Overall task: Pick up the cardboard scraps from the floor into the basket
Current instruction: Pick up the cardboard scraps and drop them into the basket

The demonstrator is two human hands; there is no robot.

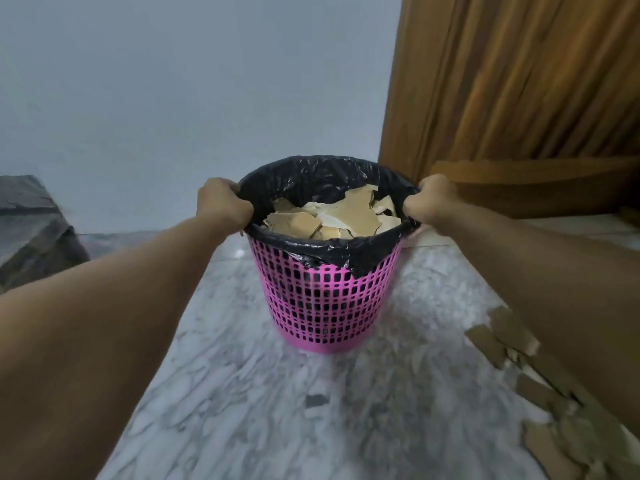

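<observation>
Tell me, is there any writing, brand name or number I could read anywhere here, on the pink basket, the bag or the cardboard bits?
None: no readable text shows.
Pink basket: plain mesh, no label.
Black bag: unprinted.
Cardboard scraps in the basket and on the floor: blank, somewhat blurred.

You've got a grey-white marble floor (pixel 242 393) across the lower half, w/ a small dark chip (pixel 316 400) lying on it at 6 o'clock. Plain pale wall (pixel 190 91) fills 10 to 12 o'clock. Brown wooden door (pixel 519 81) stands at 2 o'clock. Dark slab-like object (pixel 31 233) at 9 o'clock, too blurred to ID.
</observation>
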